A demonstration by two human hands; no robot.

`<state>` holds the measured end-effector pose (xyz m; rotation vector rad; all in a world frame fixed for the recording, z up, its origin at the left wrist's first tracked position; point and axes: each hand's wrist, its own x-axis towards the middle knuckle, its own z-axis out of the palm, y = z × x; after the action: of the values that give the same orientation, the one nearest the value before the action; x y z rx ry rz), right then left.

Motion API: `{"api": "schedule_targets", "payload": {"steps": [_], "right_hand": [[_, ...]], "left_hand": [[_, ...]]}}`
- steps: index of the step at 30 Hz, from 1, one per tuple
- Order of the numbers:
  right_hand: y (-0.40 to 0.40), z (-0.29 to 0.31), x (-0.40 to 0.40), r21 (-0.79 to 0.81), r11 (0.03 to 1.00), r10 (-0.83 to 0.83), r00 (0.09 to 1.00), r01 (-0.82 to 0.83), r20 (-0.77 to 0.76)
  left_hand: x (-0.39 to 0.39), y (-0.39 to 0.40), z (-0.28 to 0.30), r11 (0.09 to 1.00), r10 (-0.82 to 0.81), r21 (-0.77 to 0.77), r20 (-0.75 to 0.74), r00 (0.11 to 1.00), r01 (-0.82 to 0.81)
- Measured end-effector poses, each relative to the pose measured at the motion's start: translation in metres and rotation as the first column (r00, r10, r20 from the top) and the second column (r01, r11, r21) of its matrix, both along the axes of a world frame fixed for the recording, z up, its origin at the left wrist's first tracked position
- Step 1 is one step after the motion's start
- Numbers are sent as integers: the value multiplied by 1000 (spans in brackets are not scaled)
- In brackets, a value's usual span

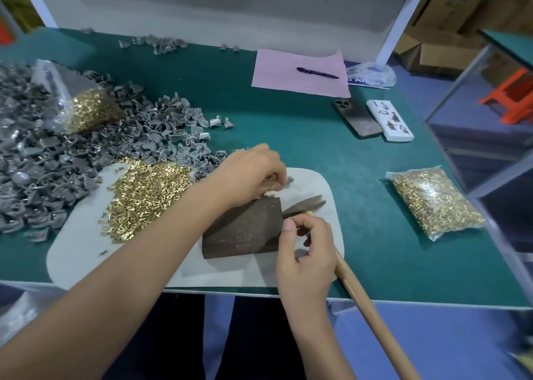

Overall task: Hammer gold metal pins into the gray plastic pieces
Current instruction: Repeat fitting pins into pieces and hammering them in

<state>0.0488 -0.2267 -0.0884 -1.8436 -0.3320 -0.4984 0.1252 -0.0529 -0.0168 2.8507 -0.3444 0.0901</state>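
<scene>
My left hand pinches a small gray plastic piece just above the far edge of a dark brown block on a pale mat. My right hand sits at the block's right side, fingers curled round the wooden handle of a hammer close to its dark metal head. A loose heap of gold pins lies on the mat's left part. A large pile of gray plastic pieces covers the green table's left side.
An open bag of gold pins lies on the gray pile; a sealed bag of pins lies at the right. A pink sheet with a pen, a phone and a white case are farther back. The table's front edge is near.
</scene>
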Motion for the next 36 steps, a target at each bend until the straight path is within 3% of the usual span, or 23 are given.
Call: {"api": "schedule_targets", "payload": {"steps": [4, 7, 11, 16, 22, 28, 36], "right_hand": [[1, 0, 0, -7, 1000, -1, 1000, 1, -2], [0, 0, 0, -16, 1000, 2, 1000, -2, 14], [1, 0, 0, -35, 999, 13, 1000, -12, 23], [3, -1, 1, -61, 998, 11, 999, -8, 42], [1, -2, 2, -61, 998, 5, 998, -1, 61], [1, 3, 2, -61, 998, 32, 994, -26, 101], [12, 32, 2, -334, 913, 267, 962, -232, 60]], "left_hand": [[-30, 4, 6, 925, 74, -377, 54, 996, -49], [-63, 3, 5, 856, 160, -497, -2, 987, -140], [-104, 4, -4, 862, 219, -466, -8, 976, -197], [-124, 6, -13, 949, 274, -211, 185, 944, -234], [-136, 1, -18, 953, 293, -132, 180, 939, -272], [-139, 7, -15, 881, 376, -339, 81, 923, -329], [-131, 7, -13, 871, 400, -327, 40, 916, -366]]}}
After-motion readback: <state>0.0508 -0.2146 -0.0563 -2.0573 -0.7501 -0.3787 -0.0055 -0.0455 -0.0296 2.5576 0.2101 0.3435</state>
